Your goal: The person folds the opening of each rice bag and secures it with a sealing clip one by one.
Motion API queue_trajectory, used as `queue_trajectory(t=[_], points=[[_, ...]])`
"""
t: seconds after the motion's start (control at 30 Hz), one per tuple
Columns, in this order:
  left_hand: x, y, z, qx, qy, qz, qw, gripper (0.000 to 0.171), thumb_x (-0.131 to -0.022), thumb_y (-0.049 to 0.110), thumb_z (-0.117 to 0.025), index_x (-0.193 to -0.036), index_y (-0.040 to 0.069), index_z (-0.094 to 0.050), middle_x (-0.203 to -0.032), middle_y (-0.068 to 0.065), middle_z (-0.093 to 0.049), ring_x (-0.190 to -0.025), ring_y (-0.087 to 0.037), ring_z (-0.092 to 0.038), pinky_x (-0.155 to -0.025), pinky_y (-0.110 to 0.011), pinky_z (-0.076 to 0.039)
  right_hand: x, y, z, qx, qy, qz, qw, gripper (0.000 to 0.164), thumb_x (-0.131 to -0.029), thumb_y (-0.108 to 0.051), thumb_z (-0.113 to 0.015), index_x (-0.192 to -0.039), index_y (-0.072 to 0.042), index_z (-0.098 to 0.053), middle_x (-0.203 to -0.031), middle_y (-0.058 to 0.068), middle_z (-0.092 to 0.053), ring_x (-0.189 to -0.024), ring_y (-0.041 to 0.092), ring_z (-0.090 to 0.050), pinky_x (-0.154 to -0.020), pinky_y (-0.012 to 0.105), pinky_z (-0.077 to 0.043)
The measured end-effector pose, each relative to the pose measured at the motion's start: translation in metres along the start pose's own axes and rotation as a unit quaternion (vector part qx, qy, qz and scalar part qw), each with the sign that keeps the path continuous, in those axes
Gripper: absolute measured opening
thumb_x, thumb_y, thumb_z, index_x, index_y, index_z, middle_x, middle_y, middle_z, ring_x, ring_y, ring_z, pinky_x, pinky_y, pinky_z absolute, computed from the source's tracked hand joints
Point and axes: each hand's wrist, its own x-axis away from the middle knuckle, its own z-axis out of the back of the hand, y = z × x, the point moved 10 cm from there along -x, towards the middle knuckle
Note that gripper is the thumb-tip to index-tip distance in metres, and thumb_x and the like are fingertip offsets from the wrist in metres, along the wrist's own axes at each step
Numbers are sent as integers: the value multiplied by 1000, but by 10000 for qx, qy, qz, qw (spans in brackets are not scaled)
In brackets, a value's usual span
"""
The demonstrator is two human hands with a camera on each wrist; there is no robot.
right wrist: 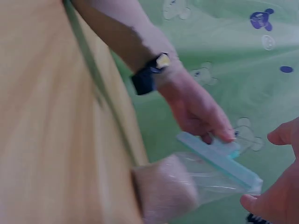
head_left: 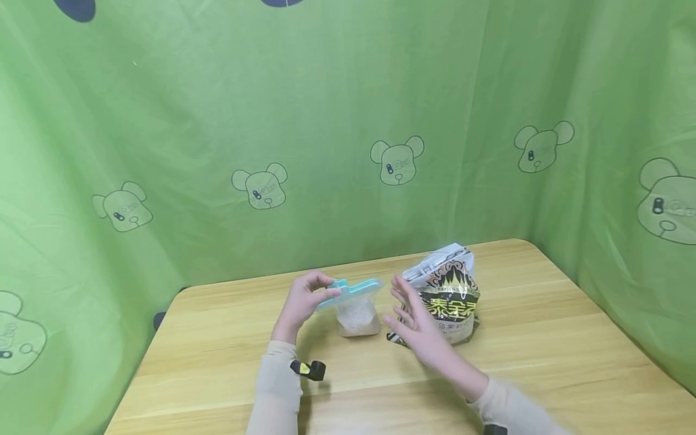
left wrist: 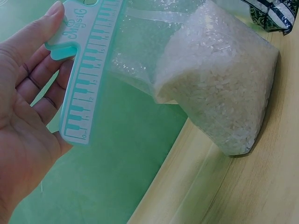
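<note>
My left hand (head_left: 301, 304) pinches the short tab of a teal-and-white sealing clip (head_left: 359, 289) between thumb and fingers. Piano keys and the word "Music" are printed on the clip (left wrist: 88, 79) in the left wrist view. It lies across the top of a clear plastic bag of white rice (head_left: 359, 319), whose filled bottom sits on the table. My right hand (head_left: 418, 331) is held up with fingers spread, just right of the clip's far end, and grips nothing. In the right wrist view, the thumb of my right hand (right wrist: 278, 191) is right by the bag's corner.
A large printed rice package (head_left: 450, 308), black, white and gold with its top folded over, stands behind my right hand. The wooden table (head_left: 201, 362) has rounded far corners. Green curtains (head_left: 326, 121) with bear faces hang close around it.
</note>
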Motion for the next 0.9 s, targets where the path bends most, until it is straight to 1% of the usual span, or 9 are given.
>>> queue_trajectory(t=[0.23, 0.3, 0.4, 0.6, 0.9], points=[[0, 2, -1, -32, -5, -40, 10000, 17, -81, 6, -76, -94, -2, -69, -104, -19, -69, -104, -22, -65, -106, -50, -44, 9, 27, -21, -329, -391, -621, 9968, 82, -92, -18, -63, -154, -1, -11, -160, 21, -18, -146, 40, -25, -115, 46, -29], [0, 2, -2, -37, -16, -58, 10000, 17, -81, 6, -76, -94, -2, -69, -104, -20, -69, -104, -22, -65, -105, -50, -44, 11, 34, -26, -389, -497, -806, 9947, 82, -93, -19, -63, -153, 0, -12, -160, 22, -18, -146, 41, -25, -115, 47, -28], [0, 2, -2, -41, -7, -60, 10000, 17, -81, 5, -76, -94, -2, -69, -103, -20, -69, -103, -21, -65, -105, -51, -44, 13, 42, -32, -446, -665, -968, 9921, 81, -93, -20, -62, -153, 1, -13, -161, 22, -15, -145, 43, -24, -116, 48, -27], [0, 1, -2, -44, 8, -84, 10000, 16, -81, 5, -76, -94, -2, -69, -103, -21, -69, -102, -21, -65, -105, -50, -45, 16, 48, -41, -327, -923, -971, 9904, 80, -93, -17, -62, -154, 0, -13, -161, 22, -12, -146, 42, -21, -116, 48, -26], [0, 4, -4, -73, 25, -102, 9999, 17, -81, 6, -76, -94, -2, -69, -103, -20, -70, -103, -20, -65, -105, -48, -44, 17, 50, -43, -314, -1028, -952, 9896, 78, -94, -17, -61, -154, -2, -14, -159, 26, -16, -144, 46, -25, -116, 51, -26]])
